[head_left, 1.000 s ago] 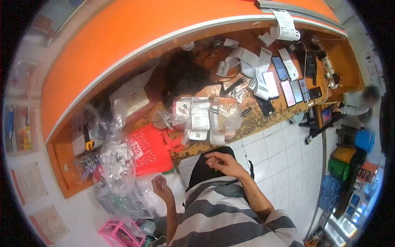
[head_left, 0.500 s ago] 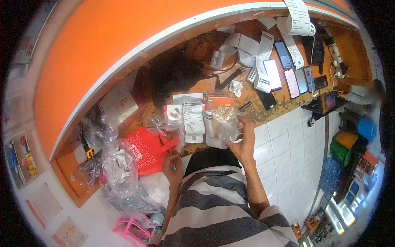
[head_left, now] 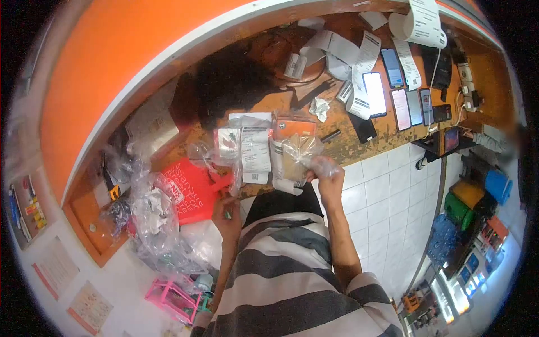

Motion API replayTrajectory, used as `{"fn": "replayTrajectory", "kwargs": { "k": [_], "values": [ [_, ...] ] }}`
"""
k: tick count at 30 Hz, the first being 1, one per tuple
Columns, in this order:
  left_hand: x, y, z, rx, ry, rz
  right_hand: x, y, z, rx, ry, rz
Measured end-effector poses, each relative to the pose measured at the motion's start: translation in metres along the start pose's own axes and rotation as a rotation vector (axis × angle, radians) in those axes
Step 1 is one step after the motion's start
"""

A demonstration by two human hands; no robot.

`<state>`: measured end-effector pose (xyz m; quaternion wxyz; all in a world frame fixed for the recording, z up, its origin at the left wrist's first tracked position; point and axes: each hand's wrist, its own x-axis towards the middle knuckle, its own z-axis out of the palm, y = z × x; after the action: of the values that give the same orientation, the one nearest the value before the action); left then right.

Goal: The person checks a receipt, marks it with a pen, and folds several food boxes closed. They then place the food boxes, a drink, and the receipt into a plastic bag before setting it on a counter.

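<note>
The right hand (head_left: 330, 182) grips the right side of the clear bag (head_left: 300, 149) at the wooden table (head_left: 349, 150)'s near edge, above white tiles (head_left: 375, 194), while the left hand (head_left: 227, 218)'s hold, beside the red bag (head_left: 188, 194), is unclear.

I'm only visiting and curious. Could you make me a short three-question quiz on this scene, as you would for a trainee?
1. Multiple choice: which hand is at the clear bag holding something brown?
A) the left
B) the right hand
C) neither

2. True or false: the red bag lies to the left of the phone with the bright white screen.

3. Fill in the colour: the broad panel at the upper left is ____.

Key: 1 B; 2 true; 3 orange.
</note>
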<state>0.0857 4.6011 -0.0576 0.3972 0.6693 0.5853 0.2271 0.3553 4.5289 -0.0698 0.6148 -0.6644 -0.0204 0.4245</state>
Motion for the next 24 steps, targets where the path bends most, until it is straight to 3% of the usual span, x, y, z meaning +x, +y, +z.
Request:
{"fn": "replayTrajectory", "kwargs": {
  "k": [6, 24],
  "values": [
    [-0.009, -0.006, 0.003, -0.070, 0.006, 0.018, 0.029, -0.004, -0.013, 0.049, 0.142, 0.059],
    [-0.030, -0.031, 0.000, -0.134, 0.098, -0.040, 0.035, -0.005, -0.037, 0.082, 0.135, 0.022]
  ]
}}
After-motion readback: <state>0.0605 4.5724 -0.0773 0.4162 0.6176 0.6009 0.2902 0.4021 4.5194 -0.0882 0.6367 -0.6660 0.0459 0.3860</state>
